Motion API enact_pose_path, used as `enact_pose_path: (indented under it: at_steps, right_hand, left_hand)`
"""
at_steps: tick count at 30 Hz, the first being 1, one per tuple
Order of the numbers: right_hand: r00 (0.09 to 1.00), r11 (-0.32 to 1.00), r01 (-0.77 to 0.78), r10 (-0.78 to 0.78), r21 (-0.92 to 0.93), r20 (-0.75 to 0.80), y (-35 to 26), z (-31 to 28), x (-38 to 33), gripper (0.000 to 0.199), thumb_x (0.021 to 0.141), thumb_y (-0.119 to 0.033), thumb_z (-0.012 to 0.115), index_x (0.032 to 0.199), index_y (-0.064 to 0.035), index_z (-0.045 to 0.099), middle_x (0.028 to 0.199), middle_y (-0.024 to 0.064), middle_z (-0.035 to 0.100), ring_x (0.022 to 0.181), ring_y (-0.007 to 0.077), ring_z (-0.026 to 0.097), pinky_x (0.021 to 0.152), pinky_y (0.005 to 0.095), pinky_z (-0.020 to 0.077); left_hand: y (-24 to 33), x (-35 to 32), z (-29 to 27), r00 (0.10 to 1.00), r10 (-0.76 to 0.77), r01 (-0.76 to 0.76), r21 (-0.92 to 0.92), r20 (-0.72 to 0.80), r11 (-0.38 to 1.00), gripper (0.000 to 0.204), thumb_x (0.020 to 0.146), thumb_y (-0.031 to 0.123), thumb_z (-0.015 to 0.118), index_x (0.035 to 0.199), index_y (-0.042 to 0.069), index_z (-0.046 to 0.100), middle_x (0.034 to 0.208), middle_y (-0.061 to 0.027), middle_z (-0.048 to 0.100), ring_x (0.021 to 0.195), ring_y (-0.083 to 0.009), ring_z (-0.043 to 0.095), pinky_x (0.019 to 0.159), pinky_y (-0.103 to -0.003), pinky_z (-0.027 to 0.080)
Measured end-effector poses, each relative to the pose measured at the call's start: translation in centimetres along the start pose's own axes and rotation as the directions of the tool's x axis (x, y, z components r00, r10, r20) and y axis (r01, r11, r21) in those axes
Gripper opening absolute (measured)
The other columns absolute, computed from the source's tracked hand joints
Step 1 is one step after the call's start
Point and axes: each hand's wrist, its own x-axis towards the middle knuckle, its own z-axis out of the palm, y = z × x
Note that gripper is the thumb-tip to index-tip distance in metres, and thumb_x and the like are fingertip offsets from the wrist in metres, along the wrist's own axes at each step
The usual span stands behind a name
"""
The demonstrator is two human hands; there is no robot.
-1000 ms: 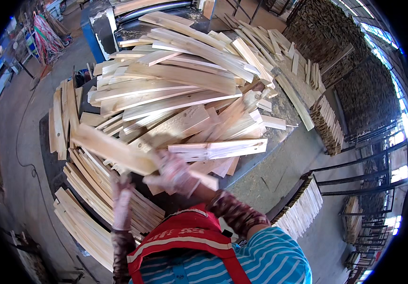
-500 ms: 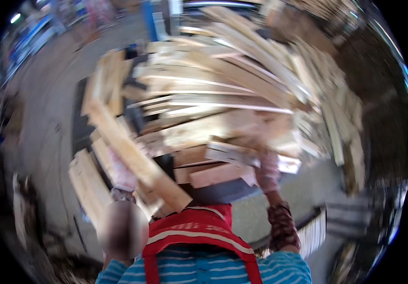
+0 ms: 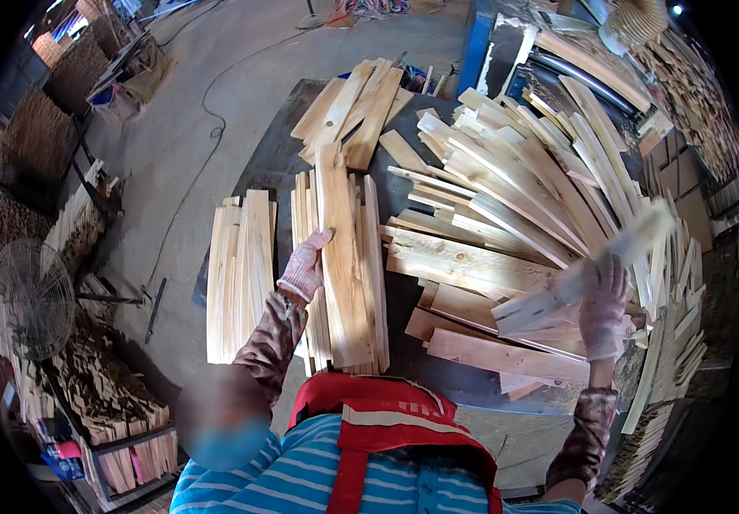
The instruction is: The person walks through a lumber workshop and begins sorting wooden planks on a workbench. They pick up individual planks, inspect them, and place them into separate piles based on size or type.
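My left hand [image 3: 305, 265], in a pale knitted glove, grips the left edge of a long wooden board [image 3: 345, 295]. That board lies lengthwise on a stack of narrow boards [image 3: 376, 283] in front of me. My right hand [image 3: 605, 313], gloved too, is closed round the middle of another wooden board [image 3: 549, 300], greyish on its face. This board slants up to the right above the loose pile, its far end smeared by motion. Beneath and beyond it, a wide heap of planks [image 3: 472, 261] fans across the dark table [image 3: 271, 163].
Another board stack [image 3: 241, 274] stands at the left, and crossed boards [image 3: 361, 111] lie at the table's far end. More strips [image 3: 678, 300] line the right side. A fan [image 3: 31, 295] and a rack of wood pieces [image 3: 129, 411] stand left. A cable [image 3: 215, 133] crosses the floor.
My view has swung left and steadied. The board at my left hand has gone from slanting to lying along the stack. My right hand has raised a board from the heap.
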Motion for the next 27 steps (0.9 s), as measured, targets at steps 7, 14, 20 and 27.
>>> enact_pose_path:
  at_steps: [7,14,20,27]
  right_hand:
    - [0.931,0.863,-0.358,0.360,0.357,0.066,-9.0,6.4,-0.3,0.083,0.076,-0.022,0.072,0.151,-0.0126,0.037,0.155,0.0161,0.036,0.140,0.0418,0.035,0.117,0.0520,0.0306]
    - [0.731,0.671,-0.608,0.682,0.424,-0.033,-16.9,8.0,-2.0,0.095,0.076,-0.029,0.076,0.155,-0.0118,0.027,0.157,0.0222,0.030,0.143,0.0437,0.031,0.117,0.0574,0.0279]
    - [0.674,0.596,-0.673,0.738,0.438,0.033,-15.9,5.9,-2.5,0.088,0.079,-0.024,0.074,0.152,-0.0052,0.029,0.155,0.0255,0.030,0.140,0.0469,0.033,0.116,0.0552,0.0304]
    - [0.587,0.473,-0.782,0.777,0.407,0.226,-15.4,4.3,-3.3,0.096,0.072,-0.018,0.071,0.153,-0.0014,0.022,0.154,0.0301,0.029,0.130,0.0497,0.044,0.107,0.0516,0.0413]
  left_hand:
    - [0.6,-0.3,0.0,0.999,-0.005,0.007,-0.041,0.040,0.999,0.049,0.092,0.020,0.069,0.135,0.004,0.051,0.121,-0.0113,0.066,0.107,-0.0262,0.067,0.093,-0.042,0.057]
    - [2.9,-0.3,-2.5,0.992,0.128,-0.129,0.061,0.023,0.990,0.053,0.088,0.006,0.064,0.138,0.002,0.051,0.121,-0.0094,0.066,0.111,-0.0230,0.065,0.099,-0.036,0.053]
    - [5.3,-1.1,-3.9,0.947,0.137,0.065,0.592,-0.290,0.803,0.028,0.088,0.011,0.066,0.115,0.005,0.067,0.097,-0.0028,0.069,0.094,-0.0148,0.063,0.083,-0.028,0.051]
    - [2.1,-1.2,-18.0,0.847,0.494,-0.142,0.813,-0.195,0.564,0.025,0.097,0.014,0.058,0.116,0.001,0.066,0.091,-0.0054,0.069,0.079,-0.0122,0.062,0.066,-0.027,0.050]
